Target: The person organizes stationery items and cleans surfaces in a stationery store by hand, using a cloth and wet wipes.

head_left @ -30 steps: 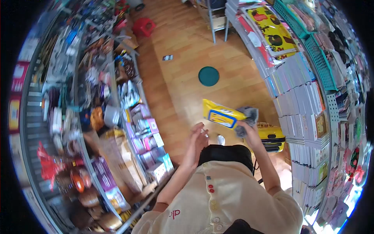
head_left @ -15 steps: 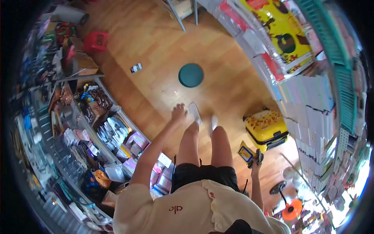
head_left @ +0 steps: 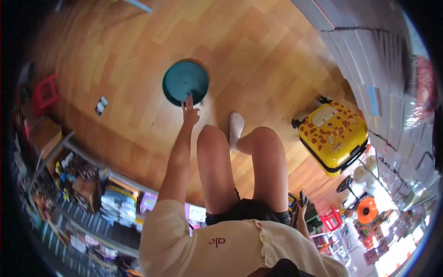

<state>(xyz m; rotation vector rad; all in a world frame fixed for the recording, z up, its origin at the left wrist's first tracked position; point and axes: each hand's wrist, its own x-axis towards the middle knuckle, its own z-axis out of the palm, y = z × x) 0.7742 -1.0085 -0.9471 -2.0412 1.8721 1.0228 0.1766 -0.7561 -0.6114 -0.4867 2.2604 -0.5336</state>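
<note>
My left hand [head_left: 190,112] reaches forward with its fingers stretched out and spread. The fingertips are right at the near rim of a round teal object like a low stool [head_left: 184,79], which stands on the wooden floor. Down at my right side, my right hand [head_left: 302,208] is closed around a dark-handled thing with a yellow-and-blue face [head_left: 292,200]. My right thigh hides part of this thing, and its exact kind does not show. My knees are bent, and a white-socked foot [head_left: 236,125] rests on the floor between the hands.
A yellow giraffe-pattern suitcase [head_left: 333,134] stands at right beside tall stacks of books or paper [head_left: 374,69]. Crowded shelves [head_left: 106,166] run along the lower left. A phone-like card [head_left: 101,105] lies on the floor near a red stool [head_left: 46,94]. An orange fan [head_left: 367,210] is behind at right.
I have bent lower and come nearer the teal object. My left hand has stretched forward to its rim, fingers spreading. The right hand still holds the yellow-and-blue thing, now partly behind my thigh.
</note>
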